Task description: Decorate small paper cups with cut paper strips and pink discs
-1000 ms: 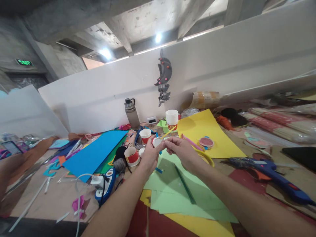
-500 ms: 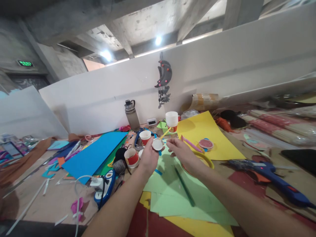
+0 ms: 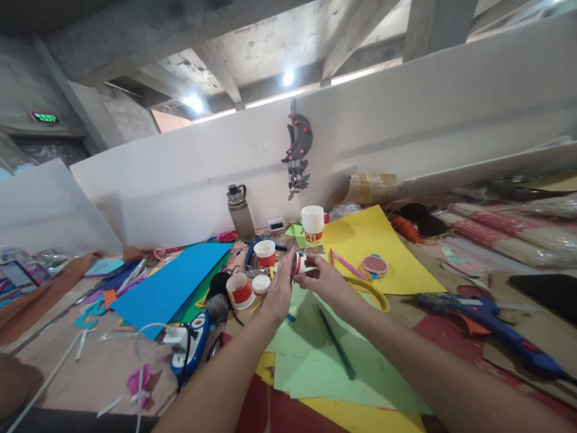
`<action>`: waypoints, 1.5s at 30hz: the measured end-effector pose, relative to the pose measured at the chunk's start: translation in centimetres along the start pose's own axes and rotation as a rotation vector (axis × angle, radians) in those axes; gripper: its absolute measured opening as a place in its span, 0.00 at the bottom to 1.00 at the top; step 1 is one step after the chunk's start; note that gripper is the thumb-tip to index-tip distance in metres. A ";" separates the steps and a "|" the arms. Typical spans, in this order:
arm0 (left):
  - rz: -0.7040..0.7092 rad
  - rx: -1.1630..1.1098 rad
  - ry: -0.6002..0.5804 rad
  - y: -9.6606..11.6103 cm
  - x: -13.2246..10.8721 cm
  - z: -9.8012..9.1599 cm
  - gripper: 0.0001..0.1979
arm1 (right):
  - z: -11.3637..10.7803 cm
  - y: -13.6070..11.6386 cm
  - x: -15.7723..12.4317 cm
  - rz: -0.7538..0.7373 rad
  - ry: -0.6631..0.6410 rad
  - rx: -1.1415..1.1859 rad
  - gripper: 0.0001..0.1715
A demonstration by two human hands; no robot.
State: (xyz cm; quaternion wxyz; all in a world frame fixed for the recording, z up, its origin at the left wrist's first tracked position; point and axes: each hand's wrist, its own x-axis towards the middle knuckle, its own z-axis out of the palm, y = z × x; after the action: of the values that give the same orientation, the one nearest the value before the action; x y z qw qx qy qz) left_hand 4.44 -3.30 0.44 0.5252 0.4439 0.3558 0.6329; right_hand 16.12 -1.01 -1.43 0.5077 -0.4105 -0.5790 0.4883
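Between my two hands is a small cut-down paper cup piece point(image 3: 299, 263), white with a red band, turned on its side. My left hand point(image 3: 279, 290) is closed around its left side, partly covering it. The fingers of my right hand point(image 3: 321, 278) pinch it from the right. Below the hands lie light green paper sheets point(image 3: 311, 361) with a dark green pencil point(image 3: 336, 343) on them. To the left stand a cut paper cup point(image 3: 265, 253), another red and white cup point(image 3: 240, 291) and a small white round piece point(image 3: 261, 284).
A stack of paper cups point(image 3: 312, 224) stands behind the hands. Yellow paper point(image 3: 406, 270) bears a round red piece point(image 3: 374, 265). A blue glue gun point(image 3: 500, 322) lies right; blue paper point(image 3: 171, 282), a power strip point(image 3: 192, 349) and a bottle point(image 3: 241, 213) are left.
My right hand has moved left and closed on the cup piece. The piece has turned from facing me to its side. The yellow strip no longer sticks up from it.
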 end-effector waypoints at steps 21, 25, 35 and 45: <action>-0.362 -0.476 -0.094 0.1 -1.0 1.7 0.18 | 0.0 -2.0 -1.0 -0.272 0.121 0.092 0.29; -0.348 -0.550 0.066 0.7 -0.6 1.4 0.09 | 0.0 -1.5 -0.8 -0.294 0.055 0.034 0.29; -0.319 -0.570 0.071 0.1 -0.1 0.8 0.09 | -0.2 -1.9 -0.9 -0.208 -0.067 0.150 0.37; -0.267 -0.521 0.029 -0.5 0.3 0.1 0.10 | -0.2 -1.3 -0.5 -0.195 -0.078 0.137 0.32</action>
State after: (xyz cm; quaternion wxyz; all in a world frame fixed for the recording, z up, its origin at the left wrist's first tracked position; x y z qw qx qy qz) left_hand 4.71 -2.94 0.05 0.6950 0.2344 0.2438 0.6345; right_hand 16.42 -1.66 -0.29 0.5568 -0.2970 -0.6009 0.4906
